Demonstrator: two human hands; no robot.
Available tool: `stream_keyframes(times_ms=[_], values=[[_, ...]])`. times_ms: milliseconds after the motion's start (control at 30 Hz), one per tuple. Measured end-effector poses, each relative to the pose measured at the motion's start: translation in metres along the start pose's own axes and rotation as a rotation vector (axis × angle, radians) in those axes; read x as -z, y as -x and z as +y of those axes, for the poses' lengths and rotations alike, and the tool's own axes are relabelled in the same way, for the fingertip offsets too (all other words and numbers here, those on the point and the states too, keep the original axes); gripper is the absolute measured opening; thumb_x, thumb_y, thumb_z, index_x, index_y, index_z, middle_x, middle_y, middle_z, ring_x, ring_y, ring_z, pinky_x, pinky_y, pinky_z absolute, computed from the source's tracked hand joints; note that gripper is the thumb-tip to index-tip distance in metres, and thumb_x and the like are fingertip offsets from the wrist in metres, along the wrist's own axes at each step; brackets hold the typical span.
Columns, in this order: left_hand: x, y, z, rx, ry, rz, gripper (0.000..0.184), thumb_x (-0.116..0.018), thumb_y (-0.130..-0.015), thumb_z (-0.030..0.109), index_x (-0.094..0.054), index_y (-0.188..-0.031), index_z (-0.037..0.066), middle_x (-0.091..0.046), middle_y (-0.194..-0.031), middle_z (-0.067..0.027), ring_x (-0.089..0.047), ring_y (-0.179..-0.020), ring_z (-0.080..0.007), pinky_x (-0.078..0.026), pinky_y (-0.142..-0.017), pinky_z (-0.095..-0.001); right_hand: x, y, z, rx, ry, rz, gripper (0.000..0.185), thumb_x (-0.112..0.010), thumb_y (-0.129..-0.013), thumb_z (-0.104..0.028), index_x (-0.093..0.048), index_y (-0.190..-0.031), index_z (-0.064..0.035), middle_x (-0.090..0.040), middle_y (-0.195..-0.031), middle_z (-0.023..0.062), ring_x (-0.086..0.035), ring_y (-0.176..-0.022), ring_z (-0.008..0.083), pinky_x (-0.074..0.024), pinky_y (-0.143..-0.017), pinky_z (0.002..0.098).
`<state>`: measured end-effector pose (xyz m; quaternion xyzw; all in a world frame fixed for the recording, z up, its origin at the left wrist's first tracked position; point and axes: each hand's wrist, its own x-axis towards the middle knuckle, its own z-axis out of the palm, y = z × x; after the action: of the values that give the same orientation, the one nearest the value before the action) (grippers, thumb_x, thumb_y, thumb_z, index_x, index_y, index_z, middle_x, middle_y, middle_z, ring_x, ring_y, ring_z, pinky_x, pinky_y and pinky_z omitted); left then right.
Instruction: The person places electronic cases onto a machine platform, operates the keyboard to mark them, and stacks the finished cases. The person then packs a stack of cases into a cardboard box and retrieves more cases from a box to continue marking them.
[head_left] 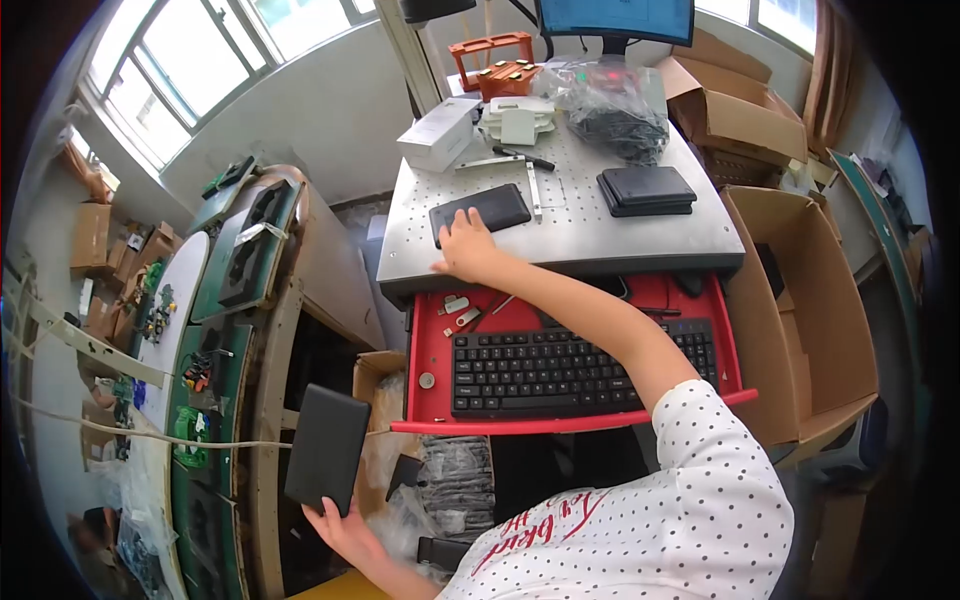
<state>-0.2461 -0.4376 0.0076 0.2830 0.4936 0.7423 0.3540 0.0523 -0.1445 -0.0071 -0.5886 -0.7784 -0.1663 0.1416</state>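
Note:
In my left hand (345,532), at the lower left, is a flat black rectangular device (328,447), gripped by its bottom edge and raised nearly upright beside the table. My right hand (466,247) reaches across to the metal table. Its spread fingertips rest on the near edge of a second flat black device (497,212), with the thumb off to the left. Further right on the tabletop lies a stack of similar black devices (648,190). An L-shaped metal bracket (534,190) lies just right of the touched device.
Below the perforated metal tabletop (600,240), a red drawer (432,405) is pulled out with a black keyboard (580,365) and USB sticks (462,318). Behind are a white box (438,135) and bagged black items (620,130). Cardboard boxes (815,310) stand at right; a green workbench (262,245) is at left.

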Motion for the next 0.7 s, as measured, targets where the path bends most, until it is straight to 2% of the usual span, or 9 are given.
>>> stream_keyframes(times_ms=[33,133,167,267,367,467,533,600,700], values=[[-0.002,0.000,-0.004,0.014,0.013,-0.029,0.046,-0.054,-0.085,0.016,-0.035,-0.126,0.006,-0.044,-0.116,-0.0075,-0.043,-0.100,-0.0173,-0.036,-0.079,-0.0314,-0.008,0.010,-0.006,0.022,0.074,0.187,0.042,-0.057,-0.072,-0.035,-0.060,-0.091,0.0026,-0.059,-0.088,0.0173,-0.046,-0.098,0.0300,-0.0267,-0.091,0.0395],[-0.013,0.005,-0.007,0.069,0.051,-0.090,0.047,-0.054,-0.085,0.016,-0.034,-0.127,0.005,-0.044,-0.116,-0.0083,-0.044,-0.099,-0.0175,-0.035,-0.079,-0.0315,-0.008,0.028,-0.009,0.185,0.149,0.294,0.033,-0.056,-0.070,-0.023,-0.060,-0.090,0.0026,-0.060,-0.084,0.0147,-0.049,-0.092,0.0281,-0.0292,-0.089,0.0378],[-0.016,0.007,-0.006,0.091,0.076,-0.098,0.047,-0.054,-0.085,0.014,-0.033,-0.127,0.005,-0.045,-0.115,-0.0090,-0.045,-0.098,-0.0179,-0.037,-0.078,-0.0306,-0.005,0.032,-0.008,0.220,0.156,0.343,0.030,-0.060,-0.064,-0.021,-0.058,-0.086,-0.0009,-0.056,-0.075,0.0099,-0.050,-0.084,0.0231,-0.0359,-0.080,0.0337],[-0.022,0.013,-0.004,0.100,0.103,-0.126,0.047,-0.052,-0.085,0.011,-0.033,-0.128,0.005,-0.045,-0.115,-0.0092,-0.047,-0.096,-0.0180,-0.039,-0.076,-0.0299,0.010,0.046,-0.005,0.302,0.150,0.285,0.013,-0.057,-0.062,-0.014,-0.055,-0.070,-0.0045,-0.053,-0.066,0.0055,-0.049,-0.073,0.0207,-0.0377,-0.070,0.0305],[-0.020,0.016,-0.006,0.108,0.114,-0.150,0.046,-0.051,-0.086,0.009,-0.032,-0.128,0.005,-0.045,-0.115,-0.0093,-0.048,-0.095,-0.0178,-0.041,-0.075,-0.0292,0.028,0.071,0.003,0.430,0.111,0.353,0.006,-0.054,-0.062,-0.012,-0.052,-0.058,-0.0081,-0.052,-0.056,0.0044,-0.049,-0.066,0.0197,-0.0378,-0.062,0.0287],[-0.018,0.017,-0.012,0.125,0.125,-0.164,0.046,-0.051,-0.086,0.009,-0.032,-0.128,0.005,-0.047,-0.114,-0.0090,-0.049,-0.094,-0.0173,-0.041,-0.075,-0.0291,0.065,0.101,0.021,0.421,-0.005,0.464,0.006,-0.054,-0.062,-0.012,-0.051,-0.060,-0.0076,-0.052,-0.058,0.0044,-0.050,-0.064,0.0194,-0.0395,-0.059,0.0297],[-0.026,0.020,-0.011,0.141,0.122,-0.156,0.046,-0.051,-0.085,0.008,-0.033,-0.128,0.004,-0.048,-0.113,-0.0088,-0.049,-0.094,-0.0171,-0.041,-0.074,-0.0284,0.100,0.112,0.047,0.322,-0.058,0.485,0.006,-0.054,-0.063,-0.012,-0.051,-0.065,-0.0071,-0.052,-0.061,0.0044,-0.051,-0.063,0.0198,-0.0409,-0.056,0.0308],[-0.033,0.021,-0.011,0.155,0.128,-0.167,0.046,-0.051,-0.085,0.007,-0.033,-0.127,0.004,-0.049,-0.112,-0.0087,-0.050,-0.094,-0.0170,-0.041,-0.074,-0.0280,0.114,0.113,0.087,0.254,-0.067,0.704,0.007,-0.053,-0.064,-0.012,-0.050,-0.069,-0.0073,-0.050,-0.062,0.0041,-0.051,-0.063,0.0204,-0.0420,-0.056,0.0312],[-0.040,0.020,-0.014,0.168,0.149,-0.210,0.045,-0.052,-0.085,0.007,-0.034,-0.126,0.003,-0.049,-0.111,-0.0088,-0.051,-0.094,-0.0172,-0.041,-0.075,-0.0281,0.130,0.116,0.158,0.134,0.185,0.647,0.006,-0.053,-0.065,-0.011,-0.049,-0.069,-0.0079,-0.049,-0.062,0.0041,-0.052,-0.066,0.0203,-0.0432,-0.056,0.0304]])
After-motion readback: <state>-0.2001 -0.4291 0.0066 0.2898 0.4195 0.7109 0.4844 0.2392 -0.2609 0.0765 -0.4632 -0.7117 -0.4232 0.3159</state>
